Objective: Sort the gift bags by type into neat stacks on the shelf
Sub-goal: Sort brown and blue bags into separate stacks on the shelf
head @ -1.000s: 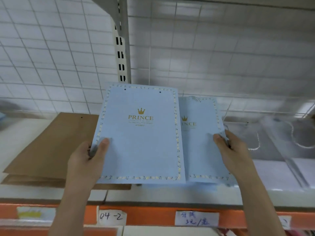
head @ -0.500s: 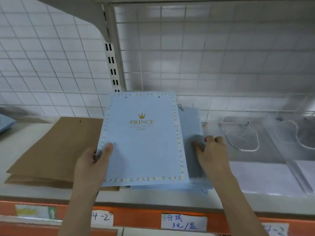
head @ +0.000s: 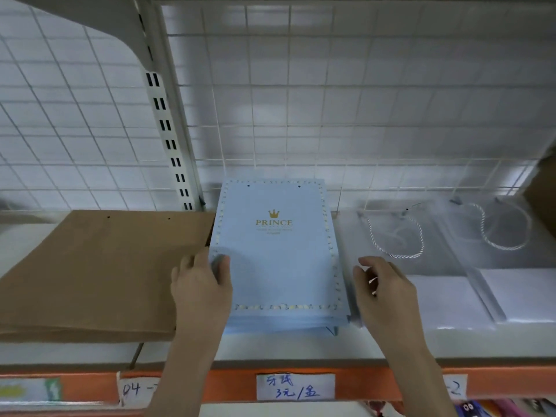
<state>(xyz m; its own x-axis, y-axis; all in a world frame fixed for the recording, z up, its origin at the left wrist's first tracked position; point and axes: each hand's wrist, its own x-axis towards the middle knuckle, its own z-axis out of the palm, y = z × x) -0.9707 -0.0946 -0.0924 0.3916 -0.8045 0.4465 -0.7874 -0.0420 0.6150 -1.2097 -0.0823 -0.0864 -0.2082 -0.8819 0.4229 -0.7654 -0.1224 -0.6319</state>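
Left hand [head: 201, 284]: grips the left edge of the blue bags, thumb on top, fingers curled at the side.
Right hand [head: 382, 288]: fingers loosely bent beside the stack's right edge; whether they touch it is unclear.
Blue bags [head: 278, 260]: flat stack between both hands, top one printed "PRINCE" with a gold crown.
Brown bags [head: 90, 272]: flat pile just left of the left hand.
Clear bags [head: 436, 245]: right of the right hand, with white cord handles.
Shelf [head: 270, 347]: white, carries all the stacks.
Label [head: 294, 386]: handwritten, on the orange front rail below the hands.
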